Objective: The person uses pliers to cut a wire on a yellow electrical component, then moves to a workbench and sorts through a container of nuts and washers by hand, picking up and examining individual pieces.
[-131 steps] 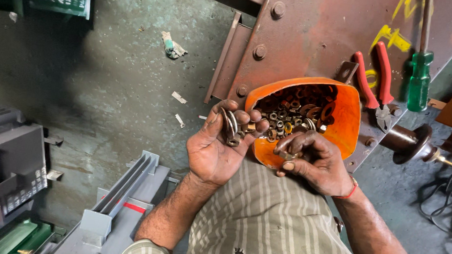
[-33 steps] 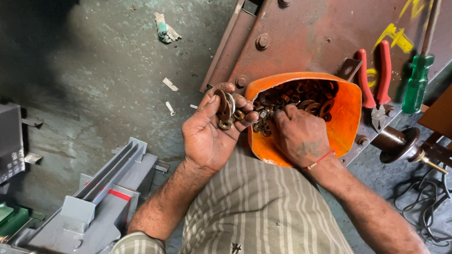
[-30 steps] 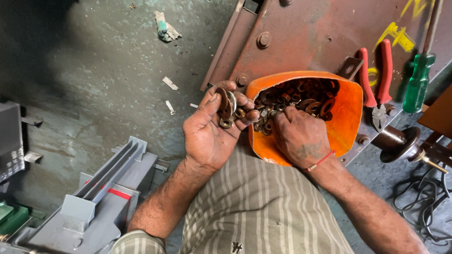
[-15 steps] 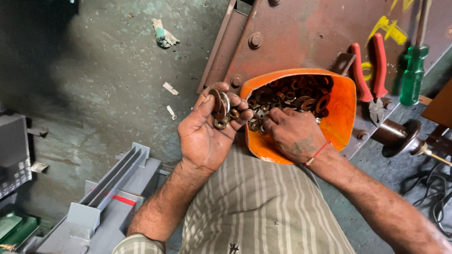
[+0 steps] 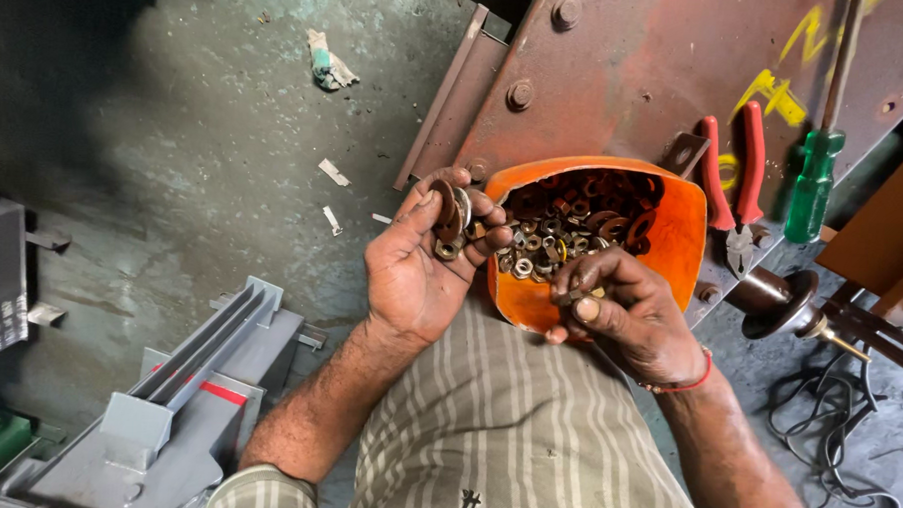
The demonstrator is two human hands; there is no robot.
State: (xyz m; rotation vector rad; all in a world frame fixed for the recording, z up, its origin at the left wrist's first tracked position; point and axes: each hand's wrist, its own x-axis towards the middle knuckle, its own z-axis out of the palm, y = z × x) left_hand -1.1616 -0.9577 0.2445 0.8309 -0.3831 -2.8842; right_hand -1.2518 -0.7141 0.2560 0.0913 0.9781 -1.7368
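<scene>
Head view: left hand (image 5: pixel 418 273) half-curled, palm up, cradling a small stack of rusty metal washers and nuts (image 5: pixel 448 219) against the fingers. Right hand (image 5: pixel 625 310) pinched shut on one small washer (image 5: pixel 573 297) at the near rim of the orange plastic tub of rusty washers and nuts (image 5: pixel 687 242). Risk of loose pieces sliding off the tilted left palm to the floor.
</scene>
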